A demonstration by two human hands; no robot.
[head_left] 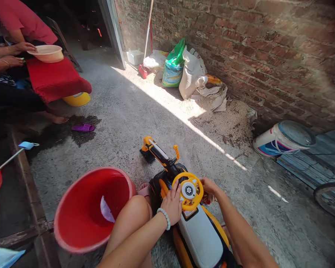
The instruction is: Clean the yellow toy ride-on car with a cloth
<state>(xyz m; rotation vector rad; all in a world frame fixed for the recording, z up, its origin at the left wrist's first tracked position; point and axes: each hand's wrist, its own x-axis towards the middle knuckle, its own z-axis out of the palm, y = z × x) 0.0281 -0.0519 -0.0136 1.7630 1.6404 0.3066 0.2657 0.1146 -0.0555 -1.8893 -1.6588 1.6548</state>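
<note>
A yellow and black ride-on toy excavator point(202, 234) with a grey seat stands in front of me. My left hand point(172, 204), with a beaded bracelet on the wrist, lies on the left side of its yellow steering wheel point(199, 203), fingers stretched out. On the wheel's far side my right hand point(209, 187) is bent low against the toy's side, its fingertips partly hidden by the wheel. A reddish cloth point(208, 198) shows beneath that hand, seemingly bunched in it. The toy's digger arm point(160, 154) points away from me.
To my left stands a large red tub point(72, 208) with a pale piece inside. A purple slipper point(83, 128) lies on wet concrete. Sacks point(188, 72) and spilled grain point(226, 123) line the brick wall, near a paint bucket point(281, 137). People sit by a red-covered table point(58, 82).
</note>
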